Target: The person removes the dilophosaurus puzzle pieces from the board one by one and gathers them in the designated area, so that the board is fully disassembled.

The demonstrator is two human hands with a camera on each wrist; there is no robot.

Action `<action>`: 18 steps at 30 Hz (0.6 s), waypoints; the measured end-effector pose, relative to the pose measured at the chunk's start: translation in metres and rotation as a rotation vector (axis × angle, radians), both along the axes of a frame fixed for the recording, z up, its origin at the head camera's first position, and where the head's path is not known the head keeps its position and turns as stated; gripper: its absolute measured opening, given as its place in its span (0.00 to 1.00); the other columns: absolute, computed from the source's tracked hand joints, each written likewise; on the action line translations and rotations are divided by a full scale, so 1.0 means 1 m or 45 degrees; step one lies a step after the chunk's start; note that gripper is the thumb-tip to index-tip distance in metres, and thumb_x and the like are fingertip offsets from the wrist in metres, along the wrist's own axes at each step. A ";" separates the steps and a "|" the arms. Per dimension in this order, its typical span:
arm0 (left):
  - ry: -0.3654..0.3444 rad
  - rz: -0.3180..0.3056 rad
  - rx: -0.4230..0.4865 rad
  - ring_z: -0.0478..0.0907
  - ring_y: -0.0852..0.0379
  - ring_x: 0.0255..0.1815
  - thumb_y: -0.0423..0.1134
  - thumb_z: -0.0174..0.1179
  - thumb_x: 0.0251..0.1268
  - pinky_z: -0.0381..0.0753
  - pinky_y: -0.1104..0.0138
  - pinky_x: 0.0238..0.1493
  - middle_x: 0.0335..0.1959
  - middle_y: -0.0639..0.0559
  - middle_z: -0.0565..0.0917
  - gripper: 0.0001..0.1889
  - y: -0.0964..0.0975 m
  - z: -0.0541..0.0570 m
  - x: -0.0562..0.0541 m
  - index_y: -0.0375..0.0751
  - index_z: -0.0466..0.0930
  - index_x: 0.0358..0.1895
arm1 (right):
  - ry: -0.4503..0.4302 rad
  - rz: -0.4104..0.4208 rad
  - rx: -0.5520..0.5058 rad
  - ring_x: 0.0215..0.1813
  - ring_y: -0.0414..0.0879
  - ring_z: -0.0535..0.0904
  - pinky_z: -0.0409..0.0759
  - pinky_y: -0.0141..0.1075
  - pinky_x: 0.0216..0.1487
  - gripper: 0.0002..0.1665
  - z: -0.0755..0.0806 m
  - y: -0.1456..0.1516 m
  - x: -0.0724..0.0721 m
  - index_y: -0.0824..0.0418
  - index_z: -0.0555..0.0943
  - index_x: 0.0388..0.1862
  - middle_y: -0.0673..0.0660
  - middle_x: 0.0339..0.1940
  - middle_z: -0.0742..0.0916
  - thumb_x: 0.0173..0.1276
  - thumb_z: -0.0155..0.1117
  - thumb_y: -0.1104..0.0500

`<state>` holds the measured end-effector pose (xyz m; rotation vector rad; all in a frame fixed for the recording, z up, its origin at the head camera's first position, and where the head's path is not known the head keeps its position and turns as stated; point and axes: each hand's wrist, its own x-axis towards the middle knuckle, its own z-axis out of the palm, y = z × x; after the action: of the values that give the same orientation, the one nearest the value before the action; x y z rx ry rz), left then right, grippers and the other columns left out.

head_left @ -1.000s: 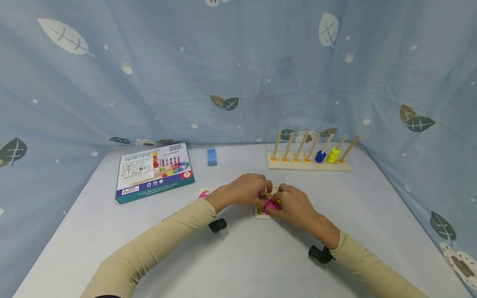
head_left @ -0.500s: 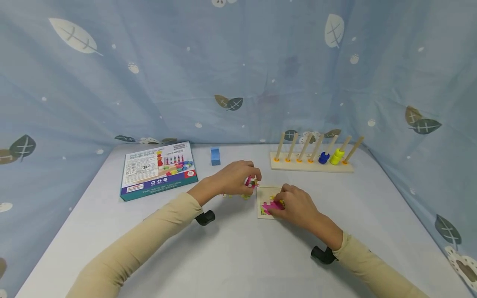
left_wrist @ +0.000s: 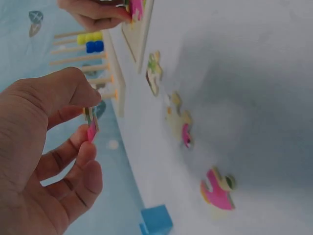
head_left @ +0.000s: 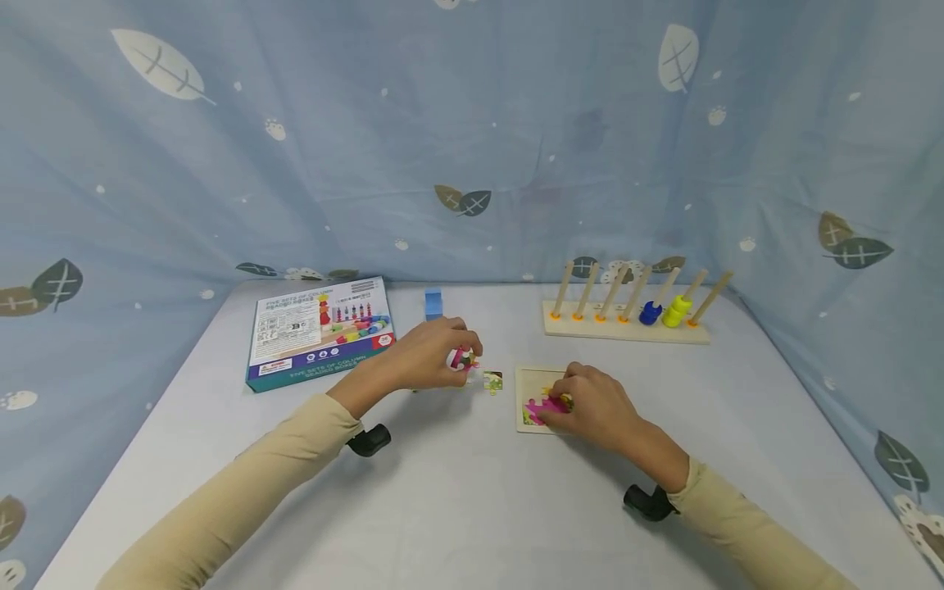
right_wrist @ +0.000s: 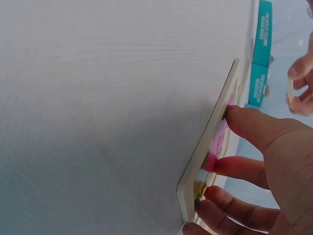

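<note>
In the head view we see the left hand pinching a puzzle piece above the bench. The relation we weigh most is this: the held piece is to the left of the tray, roughly level with its far edge and apart from it, with a loose piece on the bench between. The right hand is the nearer one to the tray — its thumb and fingers bent down at the pink pieces inside. The box and the blue block lie beyond the left forearm and hand, the peg board beyond the tray.

In the left wrist view we find the held piece nearly edge-on between the fingertips, its longer side running away from the upper finger toward the lower ones. Three loose pieces lie in a spaced row from near the tray toward the blue block.

In the right wrist view we look along the tray, flat on the bench. The right hand's fingertips touch the pink pieces; whether they pinch or merely press — we cannot tell. The hand hides part of the tray, so we leave its long axis unjudged.
</note>
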<state>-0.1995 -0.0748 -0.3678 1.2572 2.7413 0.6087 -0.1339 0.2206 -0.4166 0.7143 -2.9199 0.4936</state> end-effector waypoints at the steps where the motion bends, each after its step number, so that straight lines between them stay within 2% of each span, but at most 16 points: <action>1: -0.006 0.007 0.006 0.77 0.51 0.40 0.38 0.71 0.54 0.75 0.61 0.40 0.41 0.52 0.80 0.16 -0.003 0.000 0.001 0.45 0.86 0.49 | 0.000 0.001 -0.003 0.30 0.39 0.70 0.69 0.32 0.26 0.23 0.000 0.000 0.000 0.57 0.91 0.38 0.49 0.34 0.81 0.51 0.81 0.42; 3: -0.017 0.023 0.010 0.77 0.49 0.42 0.38 0.72 0.54 0.75 0.60 0.42 0.42 0.52 0.80 0.16 -0.008 -0.001 0.003 0.45 0.86 0.48 | 0.005 0.002 -0.008 0.30 0.39 0.70 0.69 0.32 0.25 0.23 0.000 0.000 -0.001 0.57 0.91 0.38 0.49 0.33 0.81 0.50 0.81 0.42; 10: -0.017 0.112 -0.031 0.72 0.56 0.41 0.40 0.72 0.54 0.75 0.63 0.40 0.41 0.57 0.78 0.17 -0.027 -0.004 0.017 0.48 0.86 0.49 | 0.033 0.005 -0.009 0.30 0.39 0.69 0.68 0.32 0.26 0.23 -0.002 0.000 -0.001 0.57 0.91 0.37 0.49 0.33 0.81 0.50 0.82 0.42; 18: -0.030 0.151 -0.018 0.72 0.56 0.41 0.40 0.72 0.54 0.75 0.63 0.39 0.42 0.56 0.79 0.16 -0.044 -0.006 0.032 0.48 0.86 0.49 | 0.046 0.008 0.018 0.31 0.40 0.71 0.70 0.33 0.27 0.23 -0.002 0.001 -0.001 0.57 0.91 0.37 0.50 0.33 0.82 0.51 0.81 0.42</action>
<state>-0.1679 -0.1193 -0.3740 1.0835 2.8112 0.6078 -0.1348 0.2215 -0.4181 0.7269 -2.8914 0.4561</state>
